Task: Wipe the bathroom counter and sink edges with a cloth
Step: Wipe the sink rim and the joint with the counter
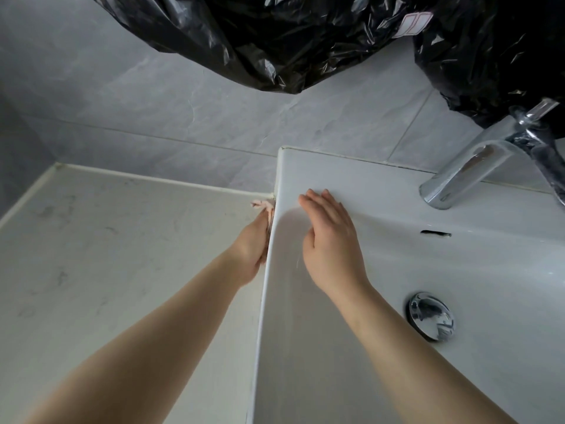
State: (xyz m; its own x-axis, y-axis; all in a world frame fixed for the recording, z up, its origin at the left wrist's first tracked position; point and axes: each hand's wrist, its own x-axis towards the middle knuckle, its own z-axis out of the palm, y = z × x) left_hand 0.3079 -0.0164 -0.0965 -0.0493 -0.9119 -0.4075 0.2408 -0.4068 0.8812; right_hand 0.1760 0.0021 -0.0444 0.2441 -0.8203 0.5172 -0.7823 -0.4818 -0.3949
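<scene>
Wiping looks midway: the left hand [252, 249], fingers hidden, presses a pink cloth [263, 205] to the sink [351, 175] outer edge; the right hand [330, 243] lies flat, empty.

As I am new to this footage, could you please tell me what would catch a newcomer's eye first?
The crumpled black plastic bag across the top stands out most, dark against the grey wall tiles. Below it, the left hand holds a pink cloth against the outer left side of the sink, at the back of the counter, while the right hand lies flat inside its left rim. A chrome tap gleams at the right.
</scene>
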